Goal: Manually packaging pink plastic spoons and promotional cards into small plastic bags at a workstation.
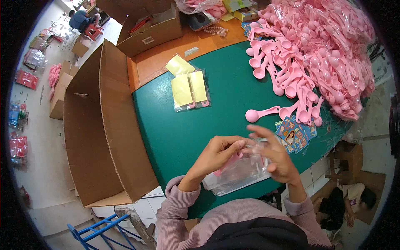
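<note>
My left hand (218, 156) is closed, thumb and fingers pinching the top of a clear plastic bag; a pink measuring spoon (227, 164) shows through or beneath the plastic. My right hand (277, 158) is close beside it, its fingers spread and a little blurred over the bag's edge. Under both hands lies a stack of clear plastic bags (237, 183) at the table's near edge. Just beyond my right hand sit blue printed cards (293, 135) in a loose pile. A single pink measuring spoon (261, 113) lies behind them, at the edge of a heap of spoons.
A large heap of pink spoons (329, 54), partly in clear plastic, covers the right of the green table (166, 137). Bagged sets with yellow cards (182, 89) lie at its far middle. An open cardboard box (125, 121) stands left, another (152, 35) behind. Two people are farther off.
</note>
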Tool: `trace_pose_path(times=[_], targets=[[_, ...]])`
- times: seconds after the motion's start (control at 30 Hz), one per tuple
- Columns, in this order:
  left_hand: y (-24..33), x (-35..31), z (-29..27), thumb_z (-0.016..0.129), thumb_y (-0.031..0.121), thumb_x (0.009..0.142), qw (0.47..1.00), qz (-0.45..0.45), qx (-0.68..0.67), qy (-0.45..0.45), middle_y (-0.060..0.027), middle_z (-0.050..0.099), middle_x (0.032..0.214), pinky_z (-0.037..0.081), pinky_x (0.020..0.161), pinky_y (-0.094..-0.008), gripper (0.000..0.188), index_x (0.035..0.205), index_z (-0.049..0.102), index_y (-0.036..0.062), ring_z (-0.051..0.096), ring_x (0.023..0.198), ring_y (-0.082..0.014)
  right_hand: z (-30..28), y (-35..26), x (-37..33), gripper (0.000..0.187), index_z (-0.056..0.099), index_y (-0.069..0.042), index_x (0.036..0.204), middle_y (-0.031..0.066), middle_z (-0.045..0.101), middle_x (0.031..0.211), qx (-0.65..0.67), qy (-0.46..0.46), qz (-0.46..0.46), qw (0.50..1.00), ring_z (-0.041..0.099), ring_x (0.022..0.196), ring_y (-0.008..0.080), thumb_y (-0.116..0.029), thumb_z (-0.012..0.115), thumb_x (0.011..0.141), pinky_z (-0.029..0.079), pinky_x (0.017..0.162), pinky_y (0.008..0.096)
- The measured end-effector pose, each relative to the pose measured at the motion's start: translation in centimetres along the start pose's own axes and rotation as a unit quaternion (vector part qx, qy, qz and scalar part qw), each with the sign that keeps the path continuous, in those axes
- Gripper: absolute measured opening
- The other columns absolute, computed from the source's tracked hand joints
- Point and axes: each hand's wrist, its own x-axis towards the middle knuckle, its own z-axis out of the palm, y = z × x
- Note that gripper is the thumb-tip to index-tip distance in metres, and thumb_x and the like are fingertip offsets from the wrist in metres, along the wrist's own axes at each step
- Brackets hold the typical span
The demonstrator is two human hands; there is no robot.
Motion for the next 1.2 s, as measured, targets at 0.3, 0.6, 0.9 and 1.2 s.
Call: trace_pose_path(times=[0.3, 0.6, 0.9, 1.2], targets=[[0.5, -0.3, -0.7, 0.042, 0.020, 0.095, 0.991, 0.015, -0.121, 0.048, -0.0157, 0.065, 0.092, 0.050, 0.075, -0.0268, 0.033, 0.108, 0.058, -0.0061, 0.063, 0.086, -0.0186, -7.5, 2.5, -5.6, 0.035, 0.053, 0.001, 0.100, 0.0149, 0.047, 0.096, -0.447, 0.131, 0.233, 0.854, 0.049, 0.091, 0.0299, -0.008, 0.066, 0.069, 0.041, 0.079, 0.0375], [1.4, -0.1, -0.1, 0.045, 0.021, 0.094, 0.996, 0.035, -0.077, 0.008, -0.0130, 0.065, 0.091, 0.048, 0.076, -0.0248, 0.032, 0.106, 0.060, -0.0055, 0.062, 0.086, -0.0154, -5.3, -2.7, -1.0, 0.021, 0.053, -0.003, 0.099, 0.0026, 0.059, 0.082, -0.019, 0.278, 0.214, 0.936, 0.052, 0.065, 0.0028, 0.002, 0.060, 0.080, 0.039, 0.045, 0.0150], [1.7, 0.2, -0.3, 0.048, 0.023, 0.093, 0.999, 0.050, 0.010, 0.007, -0.0047, 0.066, 0.082, 0.047, 0.068, -0.0230, 0.030, 0.097, 0.063, -0.0023, 0.057, 0.075, -0.0081, -5.9, -5.3, 1.6, 0.022, 0.057, 0.001, 0.094, 0.0127, 0.062, 0.074, -0.178, 0.008, 0.177, 0.968, 0.058, 0.060, 0.0151, -0.005, 0.064, 0.075, 0.043, 0.054, 0.0268], [2.2, 0.7, 1.3, 0.055, 0.025, 0.088, 0.984, 0.101, 0.145, -0.022, -0.0163, 0.066, 0.081, 0.048, 0.063, -0.0323, 0.048, 0.129, 0.042, 0.0038, 0.064, 0.065, -0.0271, -4.0, -4.3, 3.1, 0.026, 0.051, 0.000, 0.090, 0.0130, 0.058, 0.070, -0.204, -0.171, 0.142, 0.953, 0.058, 0.066, 0.0323, -0.013, 0.066, 0.072, 0.044, 0.057, 0.0372]])
